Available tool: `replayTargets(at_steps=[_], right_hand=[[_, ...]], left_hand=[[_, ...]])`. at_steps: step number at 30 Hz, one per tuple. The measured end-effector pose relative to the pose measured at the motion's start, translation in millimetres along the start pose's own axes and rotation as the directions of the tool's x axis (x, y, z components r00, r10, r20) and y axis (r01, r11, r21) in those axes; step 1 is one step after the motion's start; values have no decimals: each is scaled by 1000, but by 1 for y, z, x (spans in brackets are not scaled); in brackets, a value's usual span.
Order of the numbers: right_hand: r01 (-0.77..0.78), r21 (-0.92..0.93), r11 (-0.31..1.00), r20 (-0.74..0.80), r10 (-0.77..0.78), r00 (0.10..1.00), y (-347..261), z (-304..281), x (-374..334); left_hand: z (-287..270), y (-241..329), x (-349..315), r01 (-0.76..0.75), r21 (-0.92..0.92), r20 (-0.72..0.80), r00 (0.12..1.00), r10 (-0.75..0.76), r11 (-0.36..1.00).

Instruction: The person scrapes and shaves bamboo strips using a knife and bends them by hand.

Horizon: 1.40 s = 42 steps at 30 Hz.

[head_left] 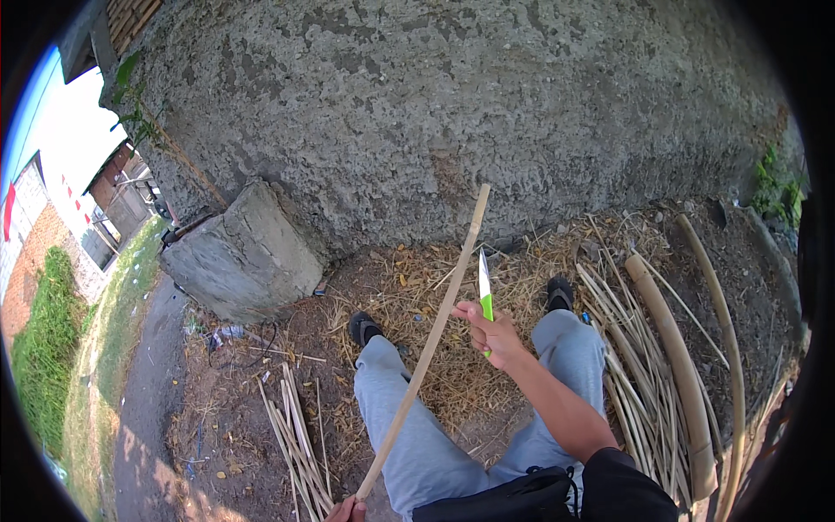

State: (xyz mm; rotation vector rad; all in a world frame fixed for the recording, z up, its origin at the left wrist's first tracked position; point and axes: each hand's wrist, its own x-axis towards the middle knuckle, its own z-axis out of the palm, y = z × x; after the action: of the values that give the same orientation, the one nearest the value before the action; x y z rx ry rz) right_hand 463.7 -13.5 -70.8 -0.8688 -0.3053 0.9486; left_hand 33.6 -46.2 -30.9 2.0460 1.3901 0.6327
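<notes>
A long, flat bamboo strip [426, 357] slants up across my lap toward the wall. Its lower end is pinched in my left hand [346, 511], which shows only in part at the bottom edge. My right hand [493, 335] grips a knife with a bright green handle [487, 306]. The knife's pale blade [484, 277] points up and away from me, just right of the strip. Fingertips of the right hand reach to the strip's edge; whether they press on it I cannot tell.
Split bamboo strips [296, 444] lie on the ground at left. More strips [639, 383] and a thick bamboo pole [674, 374] lie at right. A concrete block [248, 252] stands against the rough wall [435, 113]. Shavings [461, 383] litter the ground between my feet.
</notes>
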Motion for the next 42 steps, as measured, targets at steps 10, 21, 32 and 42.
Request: replayTargets(at_steps=[10, 21, 32, 42], right_hand=[[-9, -107, 994, 68, 16, 998, 1, -11, 4], [63, 0, 998, -114, -63, 992, -17, -22, 5], [177, -242, 954, -368, -259, 893, -31, -38, 13], [179, -336, 925, -334, -294, 896, -25, -40, 15]], left_hand=[[15, 3, 4, -69, 24, -39, 997, 70, 997], [18, -21, 1, -55, 35, -54, 997, 57, 998], [16, -20, 0, -44, 17, -105, 993, 46, 999], [19, -40, 2, 1, -19, -161, 987, -4, 1000]])
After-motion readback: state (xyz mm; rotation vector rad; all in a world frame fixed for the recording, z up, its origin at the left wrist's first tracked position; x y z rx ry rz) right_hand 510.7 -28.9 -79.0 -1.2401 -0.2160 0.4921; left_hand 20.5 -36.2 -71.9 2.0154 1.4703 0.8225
